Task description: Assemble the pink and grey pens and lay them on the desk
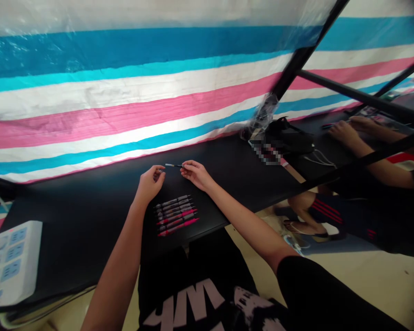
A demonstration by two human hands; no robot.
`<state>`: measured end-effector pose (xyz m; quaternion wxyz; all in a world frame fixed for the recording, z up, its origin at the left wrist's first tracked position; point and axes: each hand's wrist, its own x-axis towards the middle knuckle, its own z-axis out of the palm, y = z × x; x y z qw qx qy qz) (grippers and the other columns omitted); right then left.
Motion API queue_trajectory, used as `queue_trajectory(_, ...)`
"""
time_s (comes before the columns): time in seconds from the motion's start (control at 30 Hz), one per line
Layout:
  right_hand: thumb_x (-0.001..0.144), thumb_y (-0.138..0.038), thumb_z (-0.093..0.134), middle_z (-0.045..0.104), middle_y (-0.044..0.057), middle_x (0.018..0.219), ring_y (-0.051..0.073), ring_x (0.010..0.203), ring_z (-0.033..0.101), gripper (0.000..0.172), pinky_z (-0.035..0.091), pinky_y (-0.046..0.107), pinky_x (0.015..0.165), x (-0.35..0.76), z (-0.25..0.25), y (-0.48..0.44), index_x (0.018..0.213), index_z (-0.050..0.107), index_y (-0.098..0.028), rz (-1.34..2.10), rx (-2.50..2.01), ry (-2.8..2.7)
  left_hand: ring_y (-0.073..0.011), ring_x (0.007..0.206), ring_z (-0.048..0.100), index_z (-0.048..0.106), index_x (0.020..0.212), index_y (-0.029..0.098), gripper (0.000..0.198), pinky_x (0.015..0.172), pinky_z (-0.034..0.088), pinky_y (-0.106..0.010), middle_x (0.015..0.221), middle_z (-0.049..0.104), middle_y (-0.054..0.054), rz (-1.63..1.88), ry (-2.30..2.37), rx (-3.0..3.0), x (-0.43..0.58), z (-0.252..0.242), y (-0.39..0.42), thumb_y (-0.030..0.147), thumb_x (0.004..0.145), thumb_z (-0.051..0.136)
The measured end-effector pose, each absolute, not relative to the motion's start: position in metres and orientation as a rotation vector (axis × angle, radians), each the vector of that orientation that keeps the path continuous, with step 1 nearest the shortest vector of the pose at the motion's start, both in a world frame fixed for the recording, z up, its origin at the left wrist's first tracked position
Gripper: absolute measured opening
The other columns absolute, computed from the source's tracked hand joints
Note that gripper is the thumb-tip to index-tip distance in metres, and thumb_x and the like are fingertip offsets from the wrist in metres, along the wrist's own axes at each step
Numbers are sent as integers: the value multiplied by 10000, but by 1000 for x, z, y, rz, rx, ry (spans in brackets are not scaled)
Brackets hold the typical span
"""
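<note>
Both hands are up over the black tabletop (89,207), and between them sits a thin dark pen with a pale tip (173,165), held level just above the surface. The right hand (195,174) pinches its right end between thumb and fingertips; the left hand (151,181) is curled at the other end, fingers closed near the pale tip, though whether it actually grips the tip I cannot tell. Just below the hands, a neat row of slim pens, grey and pink (176,214), lies side by side on the table, near its front edge.

That pen looks light and stiff, smooth plastic, likely a bit slippery, so a fingertip pinch on the barrel near each end seems the sure hold.

Off to the left rests a white power strip (10,262). Far right, another person's hands (347,131) work at the same table, beside a black bundle (290,138) and behind slanted black frame bars (348,92). A striped blue, white and pink tarp (124,92) backs it all.
</note>
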<state>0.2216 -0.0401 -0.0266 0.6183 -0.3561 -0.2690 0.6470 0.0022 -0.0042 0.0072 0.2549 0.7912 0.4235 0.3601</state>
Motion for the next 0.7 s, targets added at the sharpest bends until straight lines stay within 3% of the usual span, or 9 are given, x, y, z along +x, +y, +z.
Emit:
queue_trajectory(0.17, 677, -241, 876, 757, 13, 820, 125, 754, 706, 280, 560, 220, 712, 225, -24, -41, 882, 691, -195, 1470, -825, -632, -187, 763, 697, 688, 1073, 175, 238, 736, 547, -305, 875, 751, -65, 948, 1109, 2091, 2, 8, -3, 307, 917, 567)
queue_trajectory(0.3, 665, -254, 862, 750, 14, 800, 120, 710, 679, 267, 543, 227, 679, 227, -22, -41, 861, 690, -197, 1463, -834, -631, -165, 699, 680, 668, 1130, 171, 290, 643, 550, -278, 875, 742, -69, 929, 1053, 1962, 2, 4, -2, 373, 956, 553)
queue_trajectory(0.47, 693, -324, 854, 689, -12, 678, 104, 613, 603, 242, 481, 225, 591, 227, -22, -41, 833, 713, -186, 1419, -867, -686, -113, 523, 541, 634, 1155, 171, 351, 440, 401, -206, 762, 678, -34, 907, 955, 1715, 4, 1, 0, 451, 960, 556)
queue_trajectory(0.7, 690, -385, 869, 696, 7, 673, 109, 623, 614, 290, 496, 234, 616, 226, -21, -42, 815, 733, -161, 1412, -866, -706, -113, 519, 509, 624, 1167, 168, 343, 426, 322, -207, 759, 652, -36, 751, 808, 1392, 7, 8, -5, 421, 940, 573)
